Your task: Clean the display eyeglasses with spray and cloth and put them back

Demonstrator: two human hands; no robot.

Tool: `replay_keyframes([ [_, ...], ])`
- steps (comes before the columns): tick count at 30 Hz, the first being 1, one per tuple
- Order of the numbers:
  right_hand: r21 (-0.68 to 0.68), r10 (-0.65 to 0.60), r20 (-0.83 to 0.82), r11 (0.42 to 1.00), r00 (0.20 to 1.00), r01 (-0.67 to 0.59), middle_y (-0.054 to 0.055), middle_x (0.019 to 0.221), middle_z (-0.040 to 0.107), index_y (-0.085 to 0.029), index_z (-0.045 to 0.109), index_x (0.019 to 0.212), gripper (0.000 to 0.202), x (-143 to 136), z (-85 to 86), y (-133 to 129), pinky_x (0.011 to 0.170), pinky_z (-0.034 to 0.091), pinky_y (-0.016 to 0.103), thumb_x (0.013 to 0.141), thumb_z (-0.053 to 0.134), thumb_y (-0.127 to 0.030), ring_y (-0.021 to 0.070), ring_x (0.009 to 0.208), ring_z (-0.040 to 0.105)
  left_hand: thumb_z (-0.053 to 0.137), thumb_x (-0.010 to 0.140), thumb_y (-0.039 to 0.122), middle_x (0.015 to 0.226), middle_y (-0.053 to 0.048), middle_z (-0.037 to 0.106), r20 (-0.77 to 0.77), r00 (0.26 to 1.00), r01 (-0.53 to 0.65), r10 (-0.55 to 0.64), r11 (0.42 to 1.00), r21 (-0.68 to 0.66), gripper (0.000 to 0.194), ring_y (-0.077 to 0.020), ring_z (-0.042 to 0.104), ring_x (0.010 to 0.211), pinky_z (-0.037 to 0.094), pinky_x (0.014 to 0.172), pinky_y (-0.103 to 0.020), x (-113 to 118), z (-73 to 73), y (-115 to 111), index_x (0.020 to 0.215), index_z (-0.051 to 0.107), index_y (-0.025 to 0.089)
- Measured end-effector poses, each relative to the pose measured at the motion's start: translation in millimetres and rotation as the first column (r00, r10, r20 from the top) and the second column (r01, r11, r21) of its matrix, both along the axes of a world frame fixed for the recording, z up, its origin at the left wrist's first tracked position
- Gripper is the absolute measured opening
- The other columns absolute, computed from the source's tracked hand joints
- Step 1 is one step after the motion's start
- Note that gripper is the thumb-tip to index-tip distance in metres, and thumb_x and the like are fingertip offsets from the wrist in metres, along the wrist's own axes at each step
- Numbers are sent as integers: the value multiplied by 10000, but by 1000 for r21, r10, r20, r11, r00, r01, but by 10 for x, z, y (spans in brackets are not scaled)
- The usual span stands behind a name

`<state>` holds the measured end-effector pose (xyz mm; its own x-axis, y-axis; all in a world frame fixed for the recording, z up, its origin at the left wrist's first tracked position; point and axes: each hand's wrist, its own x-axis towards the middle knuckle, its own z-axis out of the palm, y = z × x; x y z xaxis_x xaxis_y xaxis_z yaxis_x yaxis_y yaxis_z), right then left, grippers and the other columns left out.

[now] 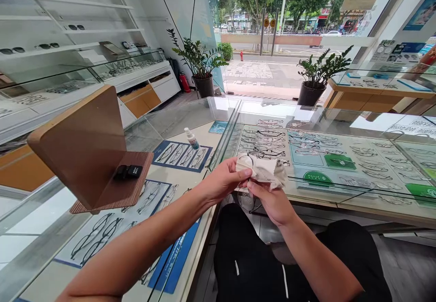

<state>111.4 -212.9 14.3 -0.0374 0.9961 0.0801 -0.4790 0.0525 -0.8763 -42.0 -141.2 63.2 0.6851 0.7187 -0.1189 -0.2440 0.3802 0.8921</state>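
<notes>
Eyeglasses [245, 201] with thin rims are held near the centre of the frame, above the front edge of the glass display counter [225, 111] and partly covered by a pale cloth [267, 173]. By the left hand [229, 178], the cloth is pinched together with the upper rim, the thumb being pressed on top. By the right hand [270, 200], the eyeglasses seem to be grasped close to the middle, between thumb and bent fingers; which fingertips bear the grip cannot be told, because they are hidden. The lower lens is left outside the cloth, hanging below the 2 hands.

As far as can be judged, the wiping is under way: the cloth has already been brought onto 1 lens, while the other is not covered. Whether either lens is already clean cannot be told. The eyeglasses are not yet put down, and the cloth is not yet released.

At the centre left, a small white spray bottle [191, 139] is placed beside a blue tray [155, 154] where 4 pairs of spectacles [180, 155] are laid out. It is touched by neither hand.
</notes>
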Motion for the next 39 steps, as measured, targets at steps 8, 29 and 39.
replay_keyframes([
  [8,-11,-3,-19,1000,1000,3,28,934,792,-256,831,1072,328,-14,81,12,806,603,338,814,925,-436,196,872,699,1002,710,385,751,-13,676,-21,993,-115,120,980,163,466,-100,561,618,455,625,-223,2,31,-32,932,676,138],
  [29,-10,18,30,1000,999,-18,50,999,832,-256,857,1036,268,-2,-40,-36,961,600,409,851,895,-446,235,973,740,889,866,469,745,-1,639,7,999,-39,38,983,182,424,-90,526,583,435,558,-207,0,13,-25,965,628,150],
  [39,93,-24,12,995,1000,23,28,956,778,-259,847,1027,211,1,-5,-18,870,574,357,914,843,-437,189,875,663,843,895,545,788,-44,630,94,994,50,-48,998,-25,454,-113,564,688,505,691,-225,36,34,-47,907,721,108],
])
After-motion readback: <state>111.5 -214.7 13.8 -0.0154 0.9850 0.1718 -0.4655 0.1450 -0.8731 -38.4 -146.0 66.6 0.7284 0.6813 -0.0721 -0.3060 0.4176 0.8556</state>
